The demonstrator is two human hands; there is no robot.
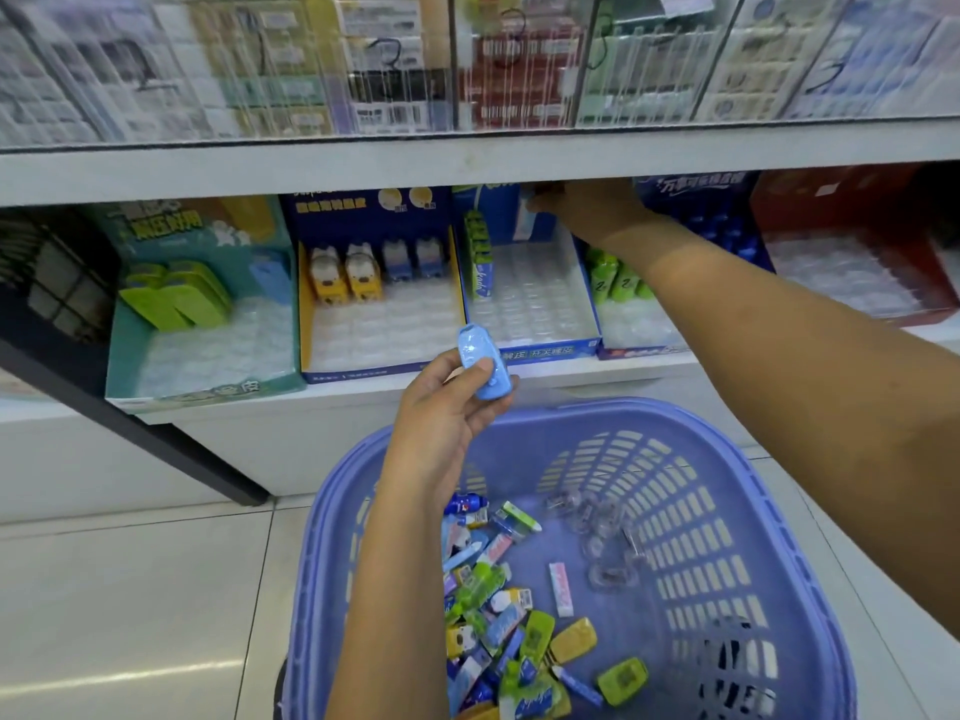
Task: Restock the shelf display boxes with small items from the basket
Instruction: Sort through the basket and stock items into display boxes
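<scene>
Our right hand (587, 207) reaches deep into the blue box (550, 351). Its fingertips blur in the shadow under the shelf (311, 168), so we cannot tell their grip. Our left hand (441, 423) pinches one smooth, rounded blue item (470, 345) above the slotted plastic basket (727, 511). Two yellow figures (345, 275) and two blue figures (413, 259) stand in the next box (305, 304).

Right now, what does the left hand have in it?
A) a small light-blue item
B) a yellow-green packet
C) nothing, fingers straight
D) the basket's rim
A: the left hand pinches a small light-blue item between thumb and fingers, raised above the purple basket.
</scene>
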